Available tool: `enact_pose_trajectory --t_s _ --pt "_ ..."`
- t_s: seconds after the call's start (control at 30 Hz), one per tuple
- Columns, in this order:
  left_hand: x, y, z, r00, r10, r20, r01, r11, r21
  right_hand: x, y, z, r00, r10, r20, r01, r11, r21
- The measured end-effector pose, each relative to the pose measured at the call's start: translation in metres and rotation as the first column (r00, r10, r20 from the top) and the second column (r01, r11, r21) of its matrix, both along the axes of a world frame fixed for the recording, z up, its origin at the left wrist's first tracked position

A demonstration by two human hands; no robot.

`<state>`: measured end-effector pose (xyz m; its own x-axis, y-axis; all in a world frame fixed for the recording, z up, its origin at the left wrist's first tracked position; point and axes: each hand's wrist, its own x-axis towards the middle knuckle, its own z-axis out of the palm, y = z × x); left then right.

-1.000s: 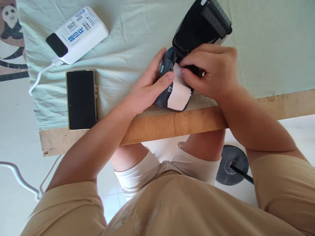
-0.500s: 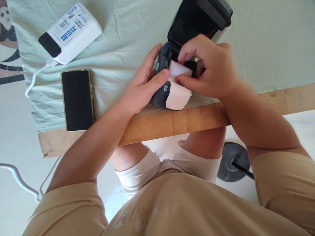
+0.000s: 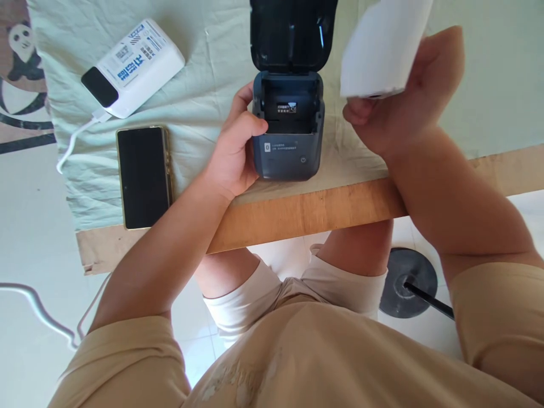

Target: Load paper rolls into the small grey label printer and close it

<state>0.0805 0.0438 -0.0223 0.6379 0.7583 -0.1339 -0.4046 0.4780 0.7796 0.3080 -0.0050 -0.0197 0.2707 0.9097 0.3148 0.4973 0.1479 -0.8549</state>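
A dark blue-grey label printer (image 3: pixel 287 156) stands near the table's front edge, its black lid (image 3: pixel 293 37) swung up and back. Its inner bay is bare of paper, with a small printed sticker on the inside wall. My left hand (image 3: pixel 240 144) is closed around the printer's left side, thumb over the bay's rim. Off to the right and raised above the cloth, my right hand (image 3: pixel 408 93) grips a white paper roll (image 3: pixel 380 54). A loose length of the paper hides part of that hand, and motion blurs it a little.
A black phone (image 3: pixel 143 177) lies left of my forearm. Behind it is a white power bank (image 3: pixel 134 71) with a white cable (image 3: pixel 72 139) plugged in. Pale green cloth covers the table, whose wooden front edge (image 3: pixel 306 212) is exposed. A round black base (image 3: pixel 408 283) stands on the floor.
My right hand has lifted the paper roll out of the printer and carried it up to the right. My left hand has turned the printer to sit upright and square, its open bay facing me.
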Motion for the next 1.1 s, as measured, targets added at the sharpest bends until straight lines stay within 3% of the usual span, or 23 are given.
enact_pose_trajectory --t_s 0.1,0.17,0.33,0.47,0.63,0.73,0.8,0.87,0.97,1.03,1.1 --pt "0.001 -0.004 0.01 0.995 0.084 -0.046 -0.086 0.995 -0.041 0.003 0.001 -0.013 0.964 -0.045 -0.26 0.035 0.998 -0.046" --pt "0.003 -0.008 0.016 0.989 0.128 -0.069 -0.131 0.99 -0.049 0.001 -0.001 -0.018 0.964 -0.056 -0.26 0.047 0.998 -0.041" --pt "0.005 -0.013 0.017 0.992 0.123 -0.013 -0.123 0.992 -0.04 0.001 -0.007 -0.015 0.999 -0.048 0.01 0.048 0.999 0.009" --pt "0.007 -0.011 0.009 0.995 0.104 0.0 -0.104 0.995 -0.009 0.011 -0.006 -0.016 0.972 -0.046 0.232 0.043 0.999 0.019" --pt "0.007 -0.007 0.008 0.997 0.07 -0.044 -0.071 0.997 -0.013 0.017 -0.003 -0.024 0.929 0.011 0.369 0.018 0.997 -0.076" --pt "0.007 -0.006 0.008 0.997 0.069 -0.046 -0.07 0.997 -0.014 0.014 -0.006 -0.024 0.915 0.019 0.403 0.004 0.998 -0.057" --pt "0.007 -0.006 0.008 0.996 0.075 -0.045 -0.076 0.997 -0.017 0.01 -0.012 -0.019 0.914 -0.022 0.405 0.018 1.0 0.015" --pt "0.007 -0.006 0.009 0.996 0.079 -0.046 -0.08 0.997 -0.023 0.01 -0.019 -0.01 0.905 -0.127 0.406 0.049 0.979 0.197" --pt "0.005 -0.007 0.012 0.997 0.044 -0.061 -0.046 0.999 -0.027 0.022 -0.025 0.003 0.834 -0.348 0.429 0.14 0.884 0.446" --pt "0.004 -0.008 0.014 0.997 0.018 -0.076 -0.019 1.0 -0.016 0.036 -0.021 0.004 0.765 -0.434 0.477 0.223 0.872 0.435" --pt "0.003 -0.009 0.014 0.996 0.015 -0.085 -0.015 1.0 0.0 0.051 -0.012 -0.002 0.761 -0.411 0.502 0.282 0.906 0.316"
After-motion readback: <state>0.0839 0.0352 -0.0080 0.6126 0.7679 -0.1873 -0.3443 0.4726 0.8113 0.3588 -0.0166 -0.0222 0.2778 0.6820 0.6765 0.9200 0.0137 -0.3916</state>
